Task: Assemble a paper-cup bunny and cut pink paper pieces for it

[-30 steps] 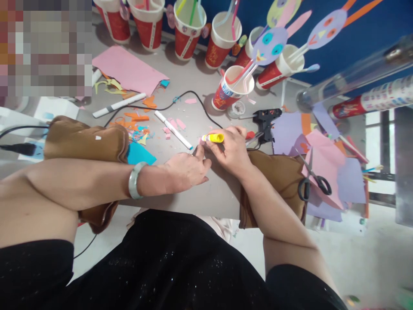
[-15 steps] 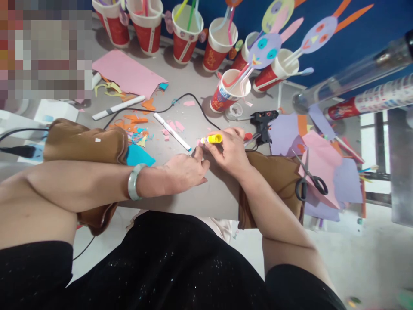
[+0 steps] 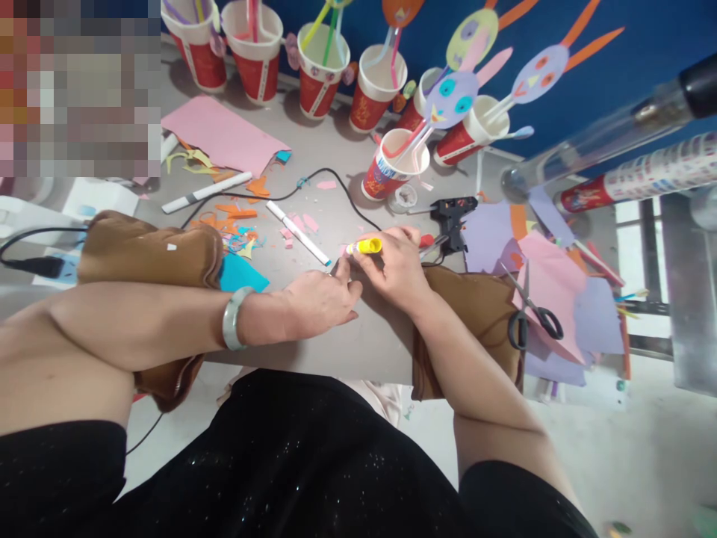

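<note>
My right hand (image 3: 396,270) is closed around a yellow and white glue stick (image 3: 367,246), which lies nearly level and points left. At the stick's white end shows a small pink paper piece (image 3: 343,251). My left hand (image 3: 320,302), with a pale green bangle (image 3: 231,320) on its wrist, meets the right one there. Its fingers are bent and pressed together at the pink piece; a small dark shape shows by the index finger, and what they grip is hidden. Left of the hands lies a white marker (image 3: 299,235) with a blue tip.
Several red-and-white paper cups (image 3: 314,82) with straws and paper faces line the back. A black glue gun (image 3: 449,224) and scissors (image 3: 532,308) lie to the right. Brown cushions (image 3: 154,250) flank my arms. A black cable (image 3: 280,196) crosses the paper scraps (image 3: 238,213).
The view has shifted slightly, so the cups and the right-hand items sit a little further left. Both hands and the glue stick keep nearly the same pose.
</note>
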{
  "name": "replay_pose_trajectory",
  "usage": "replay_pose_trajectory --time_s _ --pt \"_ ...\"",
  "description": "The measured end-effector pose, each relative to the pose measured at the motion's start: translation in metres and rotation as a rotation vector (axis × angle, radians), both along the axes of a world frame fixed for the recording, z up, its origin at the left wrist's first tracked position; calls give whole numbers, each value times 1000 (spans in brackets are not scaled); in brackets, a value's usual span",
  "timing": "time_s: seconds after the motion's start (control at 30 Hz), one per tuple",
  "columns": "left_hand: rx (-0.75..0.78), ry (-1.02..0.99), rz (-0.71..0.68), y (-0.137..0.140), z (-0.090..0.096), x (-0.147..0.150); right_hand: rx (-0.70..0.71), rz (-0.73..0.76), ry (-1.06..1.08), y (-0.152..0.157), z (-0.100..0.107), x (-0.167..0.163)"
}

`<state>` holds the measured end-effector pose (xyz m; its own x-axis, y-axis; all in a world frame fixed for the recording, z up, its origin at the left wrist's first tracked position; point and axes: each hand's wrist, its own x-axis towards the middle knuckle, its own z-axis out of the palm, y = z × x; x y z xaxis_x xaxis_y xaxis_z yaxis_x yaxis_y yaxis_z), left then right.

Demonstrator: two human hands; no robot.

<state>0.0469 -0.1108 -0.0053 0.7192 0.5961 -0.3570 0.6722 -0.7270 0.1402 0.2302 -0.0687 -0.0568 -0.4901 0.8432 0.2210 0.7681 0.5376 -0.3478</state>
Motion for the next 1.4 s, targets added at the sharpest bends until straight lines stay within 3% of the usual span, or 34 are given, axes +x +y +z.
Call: replay_pose_trajectory --time_s 0.27,0.6,0.77,0.9,1.07,1.17,1.33,1.4 --pt "29 -33 27 -1 -5 0 10 15 79 -1 -2 1" --pt "-31 5 44 4 4 3 51 -386 629 5 6 24" --pt "-19 -18 44 6 5 2 124 -484 702 13 10 50" --pt "13 -8 50 6 4 -1 146 -447 573 6 26 62" --pt "104 -124 33 2 -9 -5 145 -244 62 -3 48 70" --pt "110 -263 45 5 -17 -8 182 -148 -128 -8 57 71" --pt "-101 -558 330 19 -22 -8 180 103 -293 -31 69 53" --pt "-201 -633 321 22 -22 -6 183 183 -337 -42 70 40"
